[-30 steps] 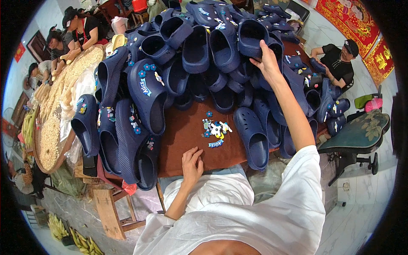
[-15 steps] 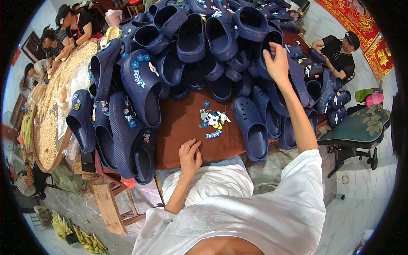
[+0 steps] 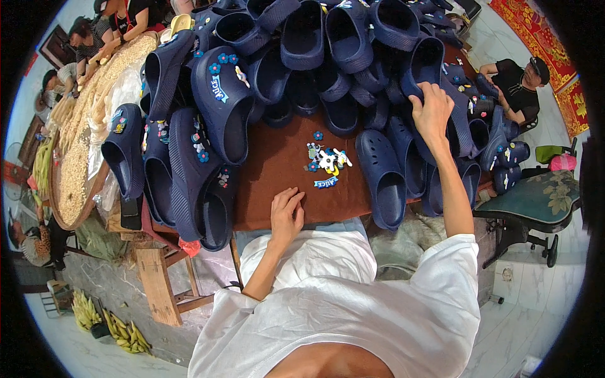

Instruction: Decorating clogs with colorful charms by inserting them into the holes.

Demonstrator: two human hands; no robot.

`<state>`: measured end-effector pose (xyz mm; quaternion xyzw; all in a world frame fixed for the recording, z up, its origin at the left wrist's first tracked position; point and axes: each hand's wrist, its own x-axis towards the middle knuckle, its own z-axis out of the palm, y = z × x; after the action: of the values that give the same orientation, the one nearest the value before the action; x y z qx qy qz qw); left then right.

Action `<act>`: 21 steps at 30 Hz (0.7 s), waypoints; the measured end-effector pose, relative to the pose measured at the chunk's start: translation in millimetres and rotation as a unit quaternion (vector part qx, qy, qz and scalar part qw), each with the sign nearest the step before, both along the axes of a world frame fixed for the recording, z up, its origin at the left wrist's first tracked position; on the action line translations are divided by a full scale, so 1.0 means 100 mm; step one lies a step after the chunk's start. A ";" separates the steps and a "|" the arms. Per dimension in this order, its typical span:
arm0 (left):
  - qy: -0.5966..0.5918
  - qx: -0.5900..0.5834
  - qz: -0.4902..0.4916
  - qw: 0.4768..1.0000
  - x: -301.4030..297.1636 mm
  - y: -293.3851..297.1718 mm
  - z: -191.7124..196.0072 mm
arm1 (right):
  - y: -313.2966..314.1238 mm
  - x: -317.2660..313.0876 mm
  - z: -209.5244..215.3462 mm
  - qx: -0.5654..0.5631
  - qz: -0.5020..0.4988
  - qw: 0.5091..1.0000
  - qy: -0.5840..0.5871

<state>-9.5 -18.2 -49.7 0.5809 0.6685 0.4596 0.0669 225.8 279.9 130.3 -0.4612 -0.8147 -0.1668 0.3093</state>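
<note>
The navy clog (image 3: 441, 135) that the right hand (image 3: 432, 113) reaches for lies in the pile of navy clogs (image 3: 328, 57) at the far right of the bench (image 3: 277, 170), just past another navy clog lying sole-down near the bench's front edge (image 3: 384, 179). The right hand is stretched out at arm's length with its fingers curled down over the clog's rim; it seems to have closed on the edge, though the fingertips are hidden behind the shoe, so the hold cannot be told for sure.

The left hand (image 3: 287, 211) lies flat and open on the brown top of the bench near its front edge, fingers spread a little, holding nothing. Just beyond it, in the bare middle of the bench, sits a small heap of coloured shoe charms (image 3: 324, 160), blue, white and yellow, apart from both hands.

To the left, several decorated clogs (image 3: 217, 107) with charms already pushed into them hang over the bench's left edge. Farther left stands a round woven tray (image 3: 63, 208) spread with pale grain, with other people (image 3: 120, 19) working at it. On the right a person in black (image 3: 517, 82) sits beside the pile, and a green cushioned chair (image 3: 535, 198) stands near the bench's corner.
</note>
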 end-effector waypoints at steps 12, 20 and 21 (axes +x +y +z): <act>-0.003 -0.002 0.002 1.000 0.00 -0.01 0.00 | -0.74 0.00 0.27 0.070 -0.019 0.993 0.098; -0.015 0.005 -0.010 1.000 -0.01 0.02 0.03 | -1.98 -0.01 0.10 0.002 0.104 0.988 0.114; -0.015 0.005 -0.009 1.000 -0.01 0.02 0.02 | -2.09 -0.01 0.06 -0.012 0.131 0.984 0.118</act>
<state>-10.8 -16.6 -47.2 0.5804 0.6598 0.4708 0.0787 225.0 71.3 136.1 -0.3708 -0.8277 -0.0597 0.4169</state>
